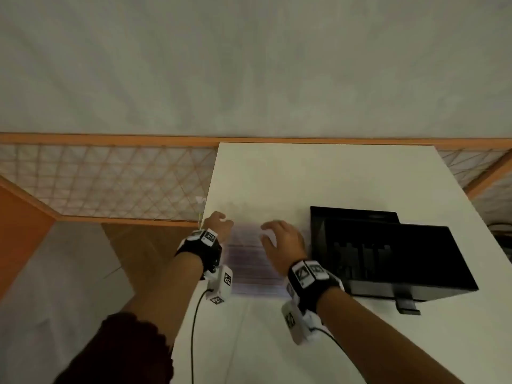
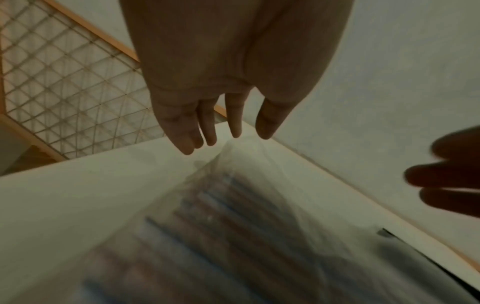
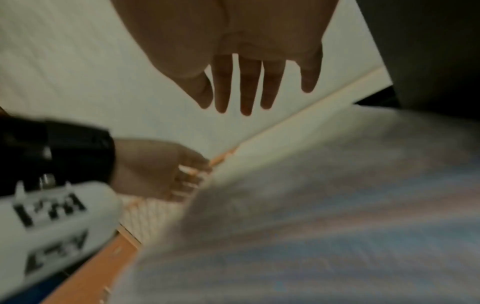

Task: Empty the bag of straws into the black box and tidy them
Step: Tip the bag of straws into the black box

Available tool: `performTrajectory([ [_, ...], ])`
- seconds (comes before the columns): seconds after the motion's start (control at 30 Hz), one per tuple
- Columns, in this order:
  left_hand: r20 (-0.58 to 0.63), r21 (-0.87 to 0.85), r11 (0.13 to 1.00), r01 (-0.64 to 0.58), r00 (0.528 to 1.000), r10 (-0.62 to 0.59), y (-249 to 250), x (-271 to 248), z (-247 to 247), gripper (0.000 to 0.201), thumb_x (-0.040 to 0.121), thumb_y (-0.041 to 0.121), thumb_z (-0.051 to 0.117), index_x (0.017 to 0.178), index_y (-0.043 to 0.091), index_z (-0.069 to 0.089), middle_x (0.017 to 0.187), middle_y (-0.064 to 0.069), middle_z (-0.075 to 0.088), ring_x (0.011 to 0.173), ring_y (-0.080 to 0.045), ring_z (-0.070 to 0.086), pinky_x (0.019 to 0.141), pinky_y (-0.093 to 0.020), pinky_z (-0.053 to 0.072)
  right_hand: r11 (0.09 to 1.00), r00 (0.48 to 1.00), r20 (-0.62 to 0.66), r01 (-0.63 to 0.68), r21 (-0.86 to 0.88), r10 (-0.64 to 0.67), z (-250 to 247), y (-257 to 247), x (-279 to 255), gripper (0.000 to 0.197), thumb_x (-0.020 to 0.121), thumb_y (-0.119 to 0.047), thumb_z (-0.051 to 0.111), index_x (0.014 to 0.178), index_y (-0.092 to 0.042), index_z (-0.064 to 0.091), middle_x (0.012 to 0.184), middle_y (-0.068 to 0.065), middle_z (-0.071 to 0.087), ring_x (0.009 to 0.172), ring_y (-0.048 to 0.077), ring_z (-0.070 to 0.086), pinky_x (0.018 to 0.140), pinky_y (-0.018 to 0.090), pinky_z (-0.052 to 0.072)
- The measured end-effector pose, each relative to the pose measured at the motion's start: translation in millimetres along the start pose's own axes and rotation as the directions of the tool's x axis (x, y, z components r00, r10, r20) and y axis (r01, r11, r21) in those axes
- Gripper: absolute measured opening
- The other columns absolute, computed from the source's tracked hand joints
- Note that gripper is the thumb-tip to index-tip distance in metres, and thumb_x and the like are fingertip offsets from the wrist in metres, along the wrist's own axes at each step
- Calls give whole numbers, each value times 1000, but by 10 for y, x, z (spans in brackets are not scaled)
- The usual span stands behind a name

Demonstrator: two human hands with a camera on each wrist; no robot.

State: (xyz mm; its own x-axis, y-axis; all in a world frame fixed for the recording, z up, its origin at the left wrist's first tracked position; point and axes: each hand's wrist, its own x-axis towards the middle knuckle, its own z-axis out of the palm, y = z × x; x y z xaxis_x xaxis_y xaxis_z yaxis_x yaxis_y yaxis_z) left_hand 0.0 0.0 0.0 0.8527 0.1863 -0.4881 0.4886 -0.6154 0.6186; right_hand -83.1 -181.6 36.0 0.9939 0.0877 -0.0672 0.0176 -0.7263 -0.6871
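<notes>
A clear bag of straws lies flat on the white table, left of the black box. My left hand hovers over the bag's far-left corner with fingers straight and relaxed, holding nothing. My right hand hovers above the bag's right side, fingers spread. In the left wrist view the left hand hangs above the bag, with pink and blue straws showing through the plastic. In the right wrist view the right hand is open above the blurred bag. The box's lid stands open.
The table's left edge runs just beside my left hand, with wooden floor below. A lattice screen with an orange frame stands to the left. A grey wall rises behind the table. Cables trail from both wrist cameras.
</notes>
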Motion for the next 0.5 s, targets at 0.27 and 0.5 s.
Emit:
performTrajectory([
  [0.27, 34, -274, 961, 41, 999, -33, 114, 192, 42, 62, 93, 26, 57, 142, 5, 28, 141, -20, 43, 125, -36, 48, 103, -40, 41, 920, 959, 220, -81, -384, 176, 406, 343, -232, 89, 68, -69, -5, 149, -33, 8, 160, 3, -6, 147, 21, -12, 107, 50, -24],
  [0.5, -40, -289, 918, -272, 961, 272, 295, -175, -72, 22, 95, 13, 50, 75, 15, 57, 70, -1, 56, 67, -21, 51, 64, -28, 40, 951, 970, 126, -169, -259, 207, 218, 131, -170, 71, 89, -50, 37, 149, -28, 7, 159, 0, -9, 147, 25, -4, 117, 49, -5],
])
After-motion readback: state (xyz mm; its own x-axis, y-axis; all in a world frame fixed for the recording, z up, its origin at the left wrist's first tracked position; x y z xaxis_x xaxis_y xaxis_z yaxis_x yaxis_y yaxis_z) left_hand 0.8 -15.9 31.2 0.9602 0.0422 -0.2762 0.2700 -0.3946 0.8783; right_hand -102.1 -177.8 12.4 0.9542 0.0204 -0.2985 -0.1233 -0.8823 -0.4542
